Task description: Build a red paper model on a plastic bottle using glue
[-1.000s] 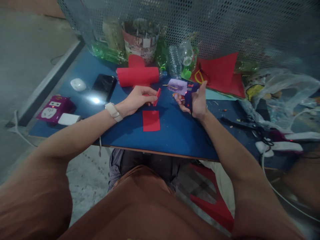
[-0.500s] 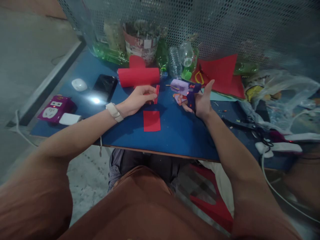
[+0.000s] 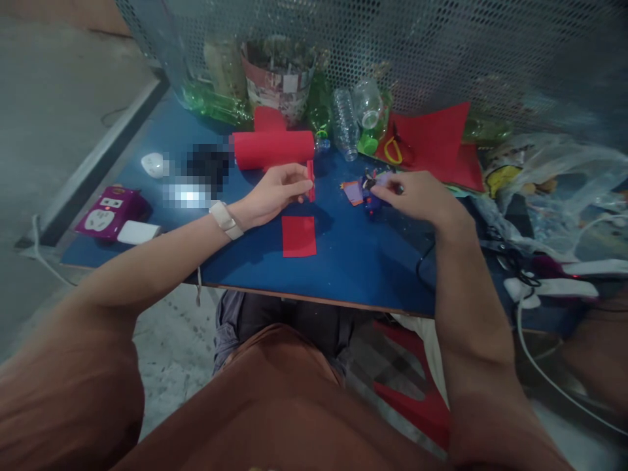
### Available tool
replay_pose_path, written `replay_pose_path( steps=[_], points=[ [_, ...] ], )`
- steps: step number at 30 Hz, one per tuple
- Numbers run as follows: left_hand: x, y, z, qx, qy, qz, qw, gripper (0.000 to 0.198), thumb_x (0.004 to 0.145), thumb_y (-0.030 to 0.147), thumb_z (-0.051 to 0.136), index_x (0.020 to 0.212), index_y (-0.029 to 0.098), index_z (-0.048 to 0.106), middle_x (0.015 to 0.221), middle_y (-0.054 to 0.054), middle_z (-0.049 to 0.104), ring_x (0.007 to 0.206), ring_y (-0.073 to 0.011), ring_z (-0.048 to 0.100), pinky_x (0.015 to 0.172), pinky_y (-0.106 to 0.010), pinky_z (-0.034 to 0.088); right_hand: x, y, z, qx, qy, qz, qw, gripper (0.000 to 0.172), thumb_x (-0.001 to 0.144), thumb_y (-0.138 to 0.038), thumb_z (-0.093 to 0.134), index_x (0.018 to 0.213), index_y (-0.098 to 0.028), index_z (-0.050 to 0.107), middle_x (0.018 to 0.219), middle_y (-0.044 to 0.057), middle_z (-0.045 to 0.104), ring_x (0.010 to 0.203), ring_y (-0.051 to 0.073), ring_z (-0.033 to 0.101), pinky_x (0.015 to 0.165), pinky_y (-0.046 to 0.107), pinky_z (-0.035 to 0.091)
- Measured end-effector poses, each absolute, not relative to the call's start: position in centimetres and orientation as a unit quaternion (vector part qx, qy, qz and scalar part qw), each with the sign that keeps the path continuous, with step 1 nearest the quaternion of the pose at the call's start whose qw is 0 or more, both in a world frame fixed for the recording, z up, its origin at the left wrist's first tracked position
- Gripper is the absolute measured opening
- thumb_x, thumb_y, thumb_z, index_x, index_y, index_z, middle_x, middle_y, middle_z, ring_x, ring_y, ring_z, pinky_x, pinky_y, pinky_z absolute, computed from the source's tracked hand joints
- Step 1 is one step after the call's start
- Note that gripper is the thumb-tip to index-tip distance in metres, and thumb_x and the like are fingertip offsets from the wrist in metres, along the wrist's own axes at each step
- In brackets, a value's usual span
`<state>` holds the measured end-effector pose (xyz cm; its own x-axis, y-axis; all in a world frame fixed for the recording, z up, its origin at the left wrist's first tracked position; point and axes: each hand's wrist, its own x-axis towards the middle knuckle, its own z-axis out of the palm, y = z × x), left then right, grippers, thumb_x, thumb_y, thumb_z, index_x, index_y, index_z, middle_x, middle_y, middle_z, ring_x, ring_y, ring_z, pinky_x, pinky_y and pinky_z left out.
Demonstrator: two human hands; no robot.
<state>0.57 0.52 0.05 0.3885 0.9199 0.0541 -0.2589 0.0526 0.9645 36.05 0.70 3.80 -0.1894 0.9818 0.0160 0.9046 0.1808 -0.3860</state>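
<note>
My left hand (image 3: 287, 185), with a white band on its wrist, pinches a narrow folded strip of red paper (image 3: 311, 181) upright between thumb and fingers. Below it, a square of red paper (image 3: 299, 236) lies flat on the blue table (image 3: 255, 261). My right hand (image 3: 409, 195) is closed, thumb against fingers, at a purple and dark-blue glue gun (image 3: 371, 208) with a small red light. Those fingers cover much of the gun. Just left of it lies a small lilac and orange piece (image 3: 352, 192). A red paper-covered cylinder (image 3: 273, 150) rests behind my left hand.
Plastic bottles (image 3: 345, 124) and a plant pot (image 3: 278, 85) line the mesh at the back. Yellow-handled scissors (image 3: 392, 152) lie by red sheets (image 3: 432, 140). A purple power socket (image 3: 110, 212) sits at left; a white power strip (image 3: 554, 288) and cords lie at right.
My right hand has turned from thumb-up with palm showing to a downward pinch, and the glue gun has turned with it. My left hand still holds the red strip, nearly unmoved.
</note>
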Motion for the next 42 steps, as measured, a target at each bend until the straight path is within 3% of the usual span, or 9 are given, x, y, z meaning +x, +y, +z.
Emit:
replay_pose_path(
  steps=[3,6,9,12,16,23,30,37,42],
  points=[
    [0.5,0.3,0.3,0.530,0.316,0.451,0.645,0.032,0.092,0.027,0.107,0.091,0.018,0.075,0.088,0.000,0.074,0.077,-0.0089,0.068,0.075,-0.023,0.059,35.2,0.4,4.3,-0.653,-0.747,0.044,0.113,0.041,0.105,-0.054,0.081,0.080,-0.026,0.065,0.095,0.015,0.077,0.092,0.035,0.072,0.091,0.053,0.056],
    [0.7,0.2,0.4,0.535,0.303,0.465,0.637,0.041,0.089,0.037,0.111,0.090,0.018,0.075,0.089,-0.001,0.075,0.079,-0.0094,0.070,0.075,-0.022,0.059,32.4,-0.8,4.5,-0.605,-0.756,0.056,0.242,0.032,0.103,-0.053,0.083,0.092,-0.026,0.069,0.113,0.020,0.081,0.110,0.040,0.077,0.102,0.058,0.061],
    [1.1,-0.1,0.3,0.532,0.302,0.479,0.630,0.044,0.088,0.041,0.112,0.091,0.019,0.074,0.089,0.000,0.076,0.082,-0.0103,0.072,0.077,-0.023,0.061,28.1,-2.8,3.4,-0.534,-0.722,0.221,0.380,0.043,0.096,-0.067,0.091,0.099,-0.030,0.070,0.101,0.010,0.082,0.094,0.033,0.079,0.093,0.054,0.067],
    [1.6,-0.7,0.3,0.530,0.317,0.486,0.619,0.046,0.090,0.041,0.111,0.090,0.019,0.071,0.093,0.000,0.078,0.087,-0.0122,0.077,0.086,-0.025,0.064,24.3,-4.7,1.7,-0.480,-0.706,0.295,0.429,0.056,0.083,-0.074,0.100,0.107,-0.031,0.073,0.100,0.006,0.082,0.094,0.031,0.079,0.092,0.052,0.071],
    [1.9,-1.2,0.0,0.526,0.326,0.484,0.619,0.044,0.088,0.043,0.111,0.094,0.019,0.074,0.092,0.000,0.079,0.086,-0.0133,0.078,0.089,-0.028,0.066,22.5,-5.7,0.3,-0.468,-0.676,0.302,0.482,0.039,0.094,-0.065,0.093,0.105,-0.032,0.076,0.099,0.005,0.081,0.094,0.029,0.079,0.094,0.051,0.073],
    [1.1,-1.1,-0.4,0.626,0.315,0.481,0.527,0.041,0.089,0.054,0.109,0.098,0.019,0.091,0.095,-0.006,0.087,0.090,-0.0185,0.081,0.087,-0.031,0.064,23.6,-5.2,0.3,-0.460,-0.659,0.280,0.525,0.026,0.098,-0.055,0.089,0.102,-0.031,0.080,0.101,0.006,0.078,0.097,0.031,0.079,0.096,0.053,0.073],
    [0.5,-1.1,0.3,0.673,0.352,0.472,0.448,0.029,0.092,0.045,0.108,0.104,0.021,0.098,0.093,-0.009,0.091,0.085,-0.0205,0.082,0.081,-0.031,0.063,23.8,-4.6,0.3,-0.472,-0.630,0.328,0.522,0.036,0.094,-0.062,0.093,0.105,-0.032,0.077,0.094,0.005,0.074,0.096,0.031,0.080,0.085,0.050,0.074],
    [0.5,-1.4,0.0,0.693,0.352,0.478,0.410,0.032,0.097,0.052,0.102,0.106,0.021,0.099,0.096,-0.010,0.093,0.086,-0.0235,0.087,0.086,-0.034,0.068,24.1,-4.5,0.3,-0.459,-0.628,0.329,0.536,0.040,0.093,-0.065,0.097,0.103,-0.032,0.077,0.090,0.003,0.077,0.086,0.027,0.081,0.088,0.051,0.078],
    [0.3,-0.9,-0.7,0.740,0.312,0.491,0.338,0.031,0.105,0.052,0.093,0.114,0.023,0.099,0.096,-0.008,0.093,0.089,-0.0232,0.089,0.089,-0.033,0.070,24.3,-3.8,-0.7,-0.427,-0.634,0.325,0.557,0.049,0.090,-0.072,0.100,0.103,-0.030,0.078,0.087,0.000,0.078,0.079,0.022,0.081,0.082,0.044,0.078]
  ],
)
